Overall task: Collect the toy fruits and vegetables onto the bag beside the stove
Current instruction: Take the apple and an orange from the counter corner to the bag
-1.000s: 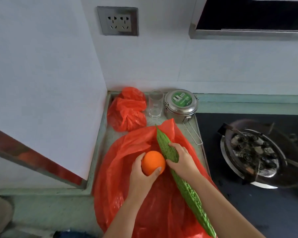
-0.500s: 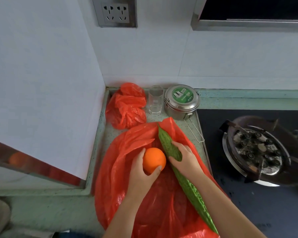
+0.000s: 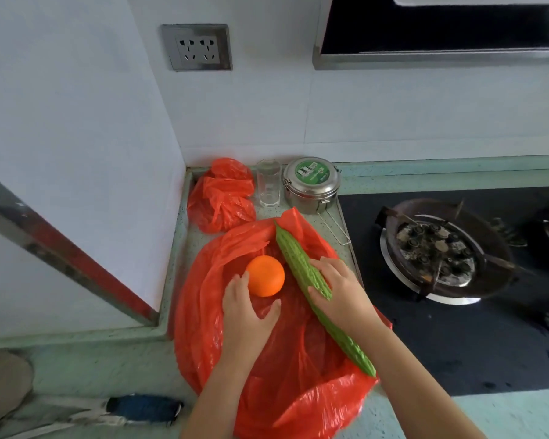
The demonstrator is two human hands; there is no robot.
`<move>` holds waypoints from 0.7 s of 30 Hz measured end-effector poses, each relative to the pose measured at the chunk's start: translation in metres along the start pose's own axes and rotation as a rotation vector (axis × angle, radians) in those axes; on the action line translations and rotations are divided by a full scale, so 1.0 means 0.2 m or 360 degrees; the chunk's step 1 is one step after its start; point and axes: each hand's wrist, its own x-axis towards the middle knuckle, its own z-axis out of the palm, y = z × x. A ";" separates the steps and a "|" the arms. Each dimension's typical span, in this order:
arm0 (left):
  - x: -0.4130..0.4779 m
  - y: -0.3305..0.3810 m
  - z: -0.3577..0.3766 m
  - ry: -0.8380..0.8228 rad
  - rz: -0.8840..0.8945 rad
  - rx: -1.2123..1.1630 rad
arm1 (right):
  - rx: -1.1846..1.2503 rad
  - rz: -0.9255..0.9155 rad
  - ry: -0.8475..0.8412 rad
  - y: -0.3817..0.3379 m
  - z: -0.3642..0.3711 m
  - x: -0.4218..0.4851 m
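Lying diagonally, bitter gourd (image 3: 301, 277) tip toward wall

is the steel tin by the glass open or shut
Shut. The tin has its green-labelled lid seated flat on top, beside the glass. Whether the side clasps are latched, cannot tell.

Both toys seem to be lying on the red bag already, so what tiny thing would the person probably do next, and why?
Probably lift the right hand off the bitter gourd. The gourd lies across the flat red bag, and the orange sits on the bag with the left hand open beside it, only a fingertip near it. The right hand's fingers rest on top of the gourd, so letting go looks like what remains.
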 end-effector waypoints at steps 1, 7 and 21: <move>-0.02 0.03 -0.01 0.0038 0.0062 0.0015 | -0.0035 -0.0013 0.0022 -0.01 -0.03 -0.04; -0.11 0.26 0.03 0.0115 0.0618 0.0166 | -0.0238 -0.0072 0.0301 0.04 -0.20 -0.27; -0.51 0.86 0.55 -0.0357 0.1279 0.0182 | -0.0469 0.0423 0.0790 0.44 -0.68 -0.96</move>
